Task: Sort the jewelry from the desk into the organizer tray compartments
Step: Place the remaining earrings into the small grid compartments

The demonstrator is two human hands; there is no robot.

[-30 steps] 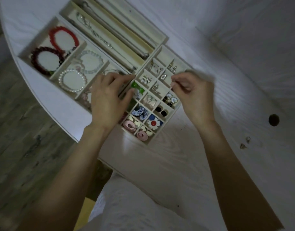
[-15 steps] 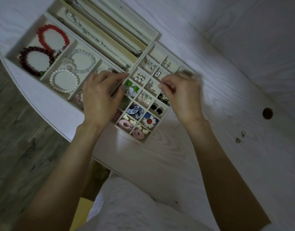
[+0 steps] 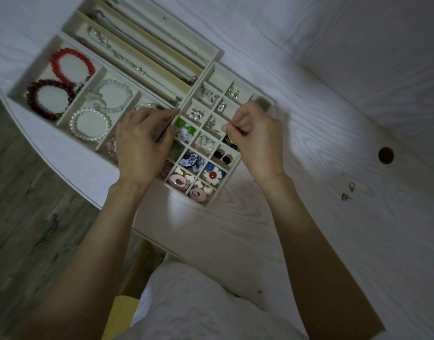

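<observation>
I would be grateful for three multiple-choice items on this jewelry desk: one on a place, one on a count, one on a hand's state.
1. Where do the loose earrings lie?
A. on the bare desk right of the organizer tray
B. in a bracelet compartment
C. on the floor

2. How many bracelets share the compartment with the red bracelet?
A. none
B. one
C. three

3. How is the right hand?
A. flat on the desk
B. fingers curled in a pinch over the small compartments
C. gripping a necklace

Answers: 1 A, they sit on wood, apart from the tray; 2 B, only the dark red bracelet lies beside it; 3 B, fingertips meet above the grid.
</observation>
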